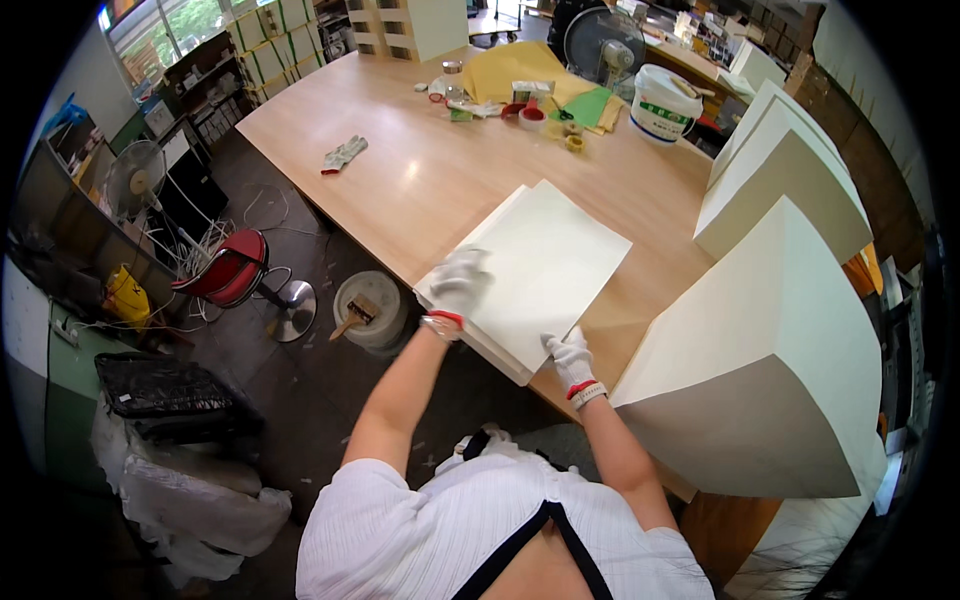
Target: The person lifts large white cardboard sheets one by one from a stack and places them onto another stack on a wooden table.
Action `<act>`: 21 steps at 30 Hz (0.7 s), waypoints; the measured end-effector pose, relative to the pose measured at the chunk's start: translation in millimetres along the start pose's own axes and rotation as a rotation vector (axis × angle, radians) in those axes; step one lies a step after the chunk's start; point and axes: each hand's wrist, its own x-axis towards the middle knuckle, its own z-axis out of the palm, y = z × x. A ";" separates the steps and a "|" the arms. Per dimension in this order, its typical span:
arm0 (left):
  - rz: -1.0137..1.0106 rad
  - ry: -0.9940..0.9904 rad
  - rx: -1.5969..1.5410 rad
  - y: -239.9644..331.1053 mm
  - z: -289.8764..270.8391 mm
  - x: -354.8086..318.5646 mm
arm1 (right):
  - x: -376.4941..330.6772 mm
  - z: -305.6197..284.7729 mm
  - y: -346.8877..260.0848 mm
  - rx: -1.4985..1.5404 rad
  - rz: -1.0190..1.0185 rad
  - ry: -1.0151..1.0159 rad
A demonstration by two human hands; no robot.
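A short pile of white sheets or boards (pixel 550 265) lies skewed on the wooden table's near edge, its layers not quite lined up. My left hand (pixel 462 280), in a white work glove with a red cuff, is over the pile's left edge; motion smears its fingers. At the near right edge, my right hand (pixel 570 360), gloved alike, grips the sheets with the thumb on top and the other fingers mostly hidden. To the right rises a tall stack of white sheets (pixel 720 310), close to my right forearm.
Another white stack (pixel 790 170) stands farther right. Across the table (pixel 400 210) are a loose glove (pixel 345 155), tape rolls (pixel 532 118), yellow paper (pixel 510 72) and a white bucket (pixel 664 105). On the floor, a brush (pixel 357 314) rests on a pail (pixel 385 338) near a red chair (pixel 235 268).
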 end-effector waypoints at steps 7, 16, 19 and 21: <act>0.133 -0.145 -0.056 -115.4 -34.0 -30.3 | -59.7 2.2 -42.4 -0.969 -0.194 -0.147; -0.019 -0.278 -0.515 -123.9 -61.4 -38.9 | -70.5 11.4 -24.8 -1.065 -0.430 -0.082; -0.152 -0.246 -0.677 -137.2 -46.6 -36.0 | -71.2 13.3 -24.1 -1.045 -0.445 -0.074; -0.177 -0.234 -0.687 -126.0 -48.8 -35.5 | -73.2 13.5 -24.4 -1.028 -0.433 -0.064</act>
